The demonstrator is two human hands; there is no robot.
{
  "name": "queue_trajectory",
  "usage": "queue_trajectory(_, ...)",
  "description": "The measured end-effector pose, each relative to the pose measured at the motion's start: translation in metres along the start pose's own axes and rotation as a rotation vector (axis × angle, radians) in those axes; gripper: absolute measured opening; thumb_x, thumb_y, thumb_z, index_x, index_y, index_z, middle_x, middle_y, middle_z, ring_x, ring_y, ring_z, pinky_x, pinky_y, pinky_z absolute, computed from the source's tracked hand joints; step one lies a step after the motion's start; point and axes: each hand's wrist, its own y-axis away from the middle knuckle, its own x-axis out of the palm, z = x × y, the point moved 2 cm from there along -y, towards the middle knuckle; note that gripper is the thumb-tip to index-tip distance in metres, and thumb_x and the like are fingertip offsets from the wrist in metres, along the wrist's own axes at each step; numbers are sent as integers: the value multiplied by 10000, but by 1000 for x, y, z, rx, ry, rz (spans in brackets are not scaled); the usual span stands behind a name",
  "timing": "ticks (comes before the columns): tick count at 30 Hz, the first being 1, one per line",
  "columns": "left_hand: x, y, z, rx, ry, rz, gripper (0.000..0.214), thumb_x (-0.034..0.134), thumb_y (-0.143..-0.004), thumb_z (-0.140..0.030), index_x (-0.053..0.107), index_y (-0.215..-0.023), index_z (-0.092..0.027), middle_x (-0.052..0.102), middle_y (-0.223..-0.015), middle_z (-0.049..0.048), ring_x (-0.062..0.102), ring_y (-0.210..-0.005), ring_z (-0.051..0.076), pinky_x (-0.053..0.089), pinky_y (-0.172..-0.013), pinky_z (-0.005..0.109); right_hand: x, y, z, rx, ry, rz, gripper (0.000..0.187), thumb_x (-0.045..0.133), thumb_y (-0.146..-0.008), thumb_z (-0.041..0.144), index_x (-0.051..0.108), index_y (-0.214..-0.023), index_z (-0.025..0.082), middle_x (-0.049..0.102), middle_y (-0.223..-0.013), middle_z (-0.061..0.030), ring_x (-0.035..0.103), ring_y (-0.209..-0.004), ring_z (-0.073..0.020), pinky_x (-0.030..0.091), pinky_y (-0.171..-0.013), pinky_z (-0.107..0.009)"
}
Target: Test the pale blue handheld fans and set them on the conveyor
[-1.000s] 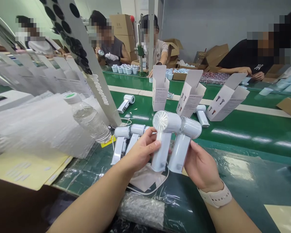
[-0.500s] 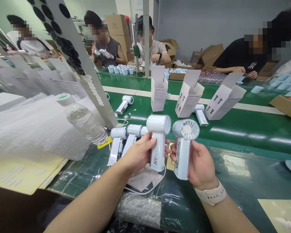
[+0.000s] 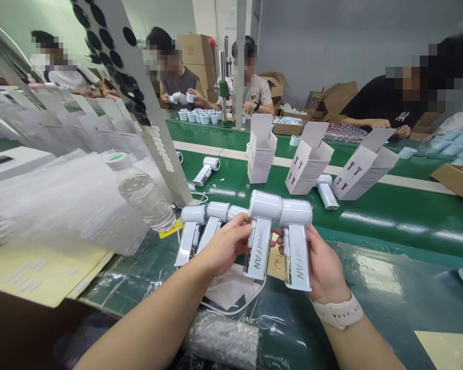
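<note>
My left hand (image 3: pixel 229 241) is closed round the handle of a pale blue handheld fan (image 3: pixel 259 246), its lettering partly covered. A second handheld fan (image 3: pixel 298 252) of the same kind is gripped by my right hand (image 3: pixel 327 267), which wears a white wrist strap. Both fans stand upright side by side above the bench, their heads touching or nearly so. Left of my left hand, several more fans (image 3: pixel 188 236) lie in a row on the bench. A white cable (image 3: pixel 241 311) and a pale flat sheet (image 3: pixel 226 290) lie beneath my hands.
Three open white boxes (image 3: pixel 260 154) stand on the green belt (image 3: pixel 420 218), with single fans (image 3: pixel 327 192) lying near them. A water bottle (image 3: pixel 144 195) leans by a slanted post (image 3: pixel 154 128) and bubble wrap (image 3: pixel 73 200). Several co-workers (image 3: pixel 179 77) sit across the belt.
Both fans have turned in my hands and come closer together; the right fan's round grille no longer faces me. The whole view has shifted slightly.
</note>
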Motion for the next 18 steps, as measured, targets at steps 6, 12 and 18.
queue_trajectory(6, -6, 0, 1, 65, -77, -53, 335, 630, -813, -306, 566, -1127, -210, 711, -962, 65, 685, -912, 239, 494, -744, 338, 10, 9, 3, -56, 33, 151, 321, 605, -837, 438, 709, -1045, 218, 778, -967, -83, 717, -871, -288, 580, -791, -441)
queue_trajectory(12, -10, 5, -9, 287, -341, -46, 421, 731, -693, -221, 613, -1096, -195, 699, -979, 63, 649, -905, 250, 479, -791, 348, -6, 14, 1, -365, 480, 101, 445, 788, -732, 313, 641, -1149, 269, 721, -1125, -48, 651, -1042, -280, 532, -866, -394)
queue_trajectory(18, -6, 13, -24, 591, -742, 42, 356, 788, -659, -258, 695, -1002, -233, 731, -1061, 84, 666, -1013, 303, 182, -1161, 507, 2, 22, 10, -696, 726, 334, 460, 816, -710, 185, 625, -1112, 302, 700, -1193, -62, 557, -1255, -308, 412, -1066, -486)
